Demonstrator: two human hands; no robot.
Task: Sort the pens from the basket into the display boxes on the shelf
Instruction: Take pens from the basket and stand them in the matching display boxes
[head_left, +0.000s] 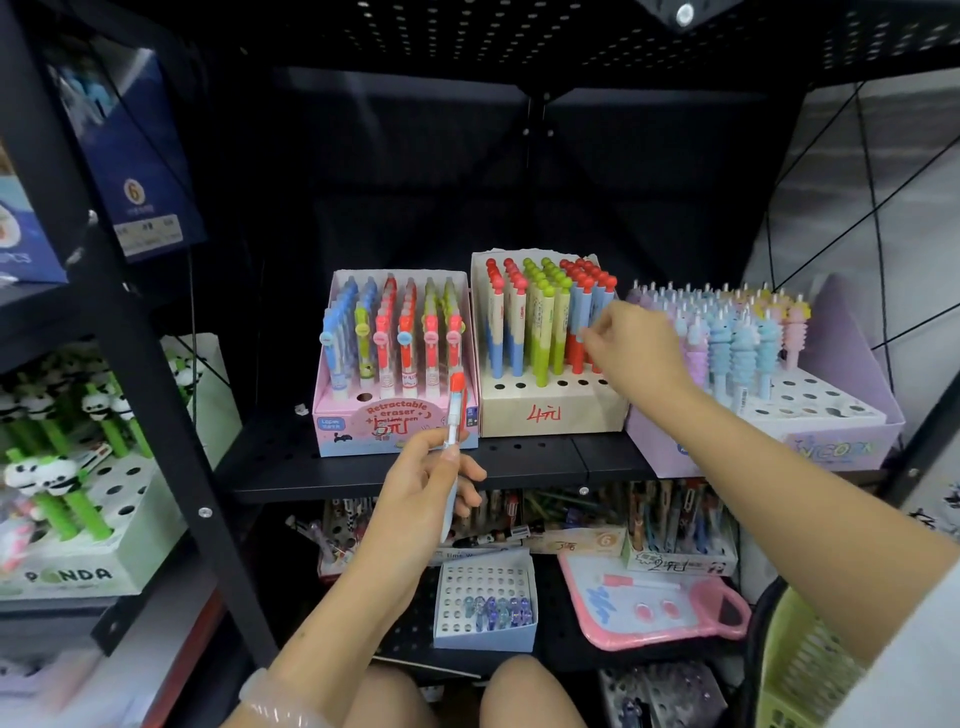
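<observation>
Head view: the left hand (423, 486) pinches a red-capped pen (453, 436) between thumb and fingers, just in front of the pink display box (332, 436). The pen's long axis runs near upright, red cap uppermost and leaning slightly right, its lower barrel passing down through the hand. From the fingers the pink box lies up and a little left — an open hole (364, 397) shows in its front row, left of the pen's cap, and that is the likely slot, since the box's pens look like the held one. The left hand is plainly the nearer one for it.

The right hand (631, 340) reaches to the kraft box (550, 413), which touches the pink box's right side. Its fingers are curled at the red-and-blue pens (584, 322) in that box's right columns — whether they actually grip one I cannot tell.

Beyond the kraft box stands a lilac unicorn box (831, 449). The green basket (800, 670) sits well below and right of the pink box, near the right elbow.
</observation>
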